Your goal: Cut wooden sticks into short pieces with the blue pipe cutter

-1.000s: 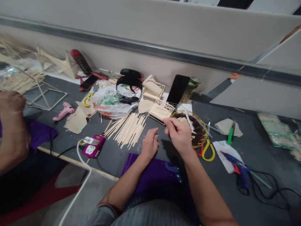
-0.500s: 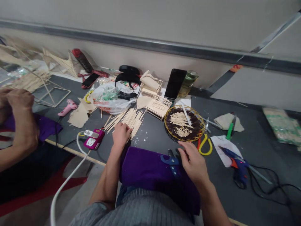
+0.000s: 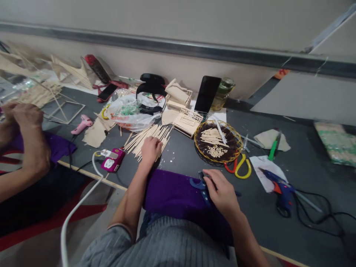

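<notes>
My left hand lies knuckles-up on the near end of a pile of thin wooden sticks, its fingers curled down onto them. My right hand rests on a blue-handled cutter that lies on a purple cloth at the table's near edge; its fingers close around the handles. Just beyond it stands a round wire basket with short cut sticks inside, and a small stick-built model sits behind the pile.
Another person's hands work at the far left. On the dark table lie a blue glue gun, a pink glue gun, yellow-handled scissors, a magenta power strip, a plastic bag, headphones and a propped phone.
My left hand moved left onto the stick pile. My right hand left the basket, came back toward me and settled on the blue cutter.
</notes>
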Motion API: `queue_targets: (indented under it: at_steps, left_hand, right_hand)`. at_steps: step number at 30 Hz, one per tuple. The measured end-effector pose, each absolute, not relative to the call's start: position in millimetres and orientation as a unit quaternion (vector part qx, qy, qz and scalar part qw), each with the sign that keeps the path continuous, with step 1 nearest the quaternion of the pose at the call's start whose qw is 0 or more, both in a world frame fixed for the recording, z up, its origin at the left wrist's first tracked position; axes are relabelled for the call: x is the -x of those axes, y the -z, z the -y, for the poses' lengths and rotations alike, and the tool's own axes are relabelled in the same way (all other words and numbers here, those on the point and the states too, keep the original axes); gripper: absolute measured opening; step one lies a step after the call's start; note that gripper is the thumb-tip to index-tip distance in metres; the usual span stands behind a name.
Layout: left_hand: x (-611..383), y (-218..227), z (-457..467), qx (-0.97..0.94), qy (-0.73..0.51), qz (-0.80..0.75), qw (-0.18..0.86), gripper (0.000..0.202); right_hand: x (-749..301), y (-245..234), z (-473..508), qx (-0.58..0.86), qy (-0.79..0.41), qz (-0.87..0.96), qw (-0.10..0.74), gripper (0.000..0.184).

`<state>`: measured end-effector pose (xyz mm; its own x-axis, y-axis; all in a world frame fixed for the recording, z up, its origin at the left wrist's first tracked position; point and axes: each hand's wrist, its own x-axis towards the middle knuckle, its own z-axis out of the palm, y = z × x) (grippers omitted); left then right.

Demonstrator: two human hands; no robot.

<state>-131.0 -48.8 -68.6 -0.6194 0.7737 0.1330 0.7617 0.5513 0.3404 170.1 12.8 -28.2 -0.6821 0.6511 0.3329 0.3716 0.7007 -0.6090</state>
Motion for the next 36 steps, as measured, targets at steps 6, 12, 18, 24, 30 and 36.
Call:
queue_targets:
  at_steps: [6,12,18,24,30,36]
  left_hand:
    - [132.4,67.8,38.7,-0.449,-0.135,-0.883,0.023,0.014]
    - [134.2,57.7,43.4,-0.453,-0.121,-0.883,0.026,0.015]
    - [131.0,53.6,4.9,-0.454,-0.079,-0.885,0.072,0.021]
    - [141.1,52.9,-14.2,-0.447,-0.058,-0.887,0.102,0.019]
    - [162.2,33.6,9.6,-0.414,-0.076,-0.897,0.138,0.024]
    - [165.2,35.9,42.6,-0.400,-0.093,-0.896,0.168,0.020]
  right_hand:
    - [-171.4,31.0,-7.0,0.281,-0.266,0.885,0.260,0.022]
    - [-173.2,37.9,-5.0,0.281,-0.274,0.885,0.253,0.021]
    - [-170.7,35.1,-5.3,0.270,-0.284,0.884,0.253,0.022]
    - [-176.1,38.7,-5.1,0.279,-0.288,0.882,0.250,0.022]
    - [-179.4,39.9,-5.5,0.281,-0.289,0.880,0.251,0.021]
    - [-174.2,37.8,-7.4,0.261,-0.282,0.884,0.267,0.021]
